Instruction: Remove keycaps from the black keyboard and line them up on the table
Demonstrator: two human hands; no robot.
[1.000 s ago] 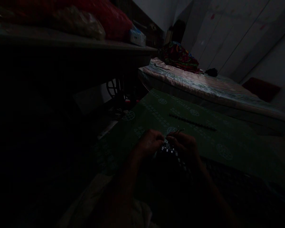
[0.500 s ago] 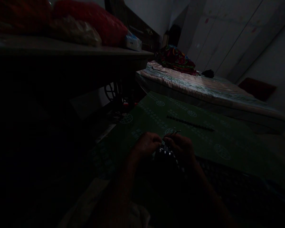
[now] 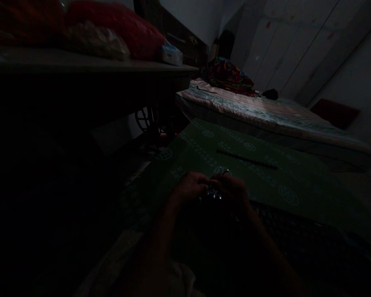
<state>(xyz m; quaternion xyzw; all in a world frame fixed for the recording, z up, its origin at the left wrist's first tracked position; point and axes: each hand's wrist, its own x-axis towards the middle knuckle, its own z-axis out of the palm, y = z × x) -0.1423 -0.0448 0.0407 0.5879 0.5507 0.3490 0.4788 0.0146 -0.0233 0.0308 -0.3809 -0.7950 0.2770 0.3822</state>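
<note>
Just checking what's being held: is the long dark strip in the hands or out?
Out: the long dark strip lies on the green board, beyond the left hand and right hand.

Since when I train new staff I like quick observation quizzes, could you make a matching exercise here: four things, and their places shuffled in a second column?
Things
1. Dark strip
2. Red bag
3. Small shiny parts
4. Patterned cloth bundle

Places
A. On the bed, toward its far side
B. Right by the left hand and right hand
C. On the green board, beyond the hands
D. On the table at the picture's upper left

Right pairs: 1-C, 2-D, 3-B, 4-A
</note>
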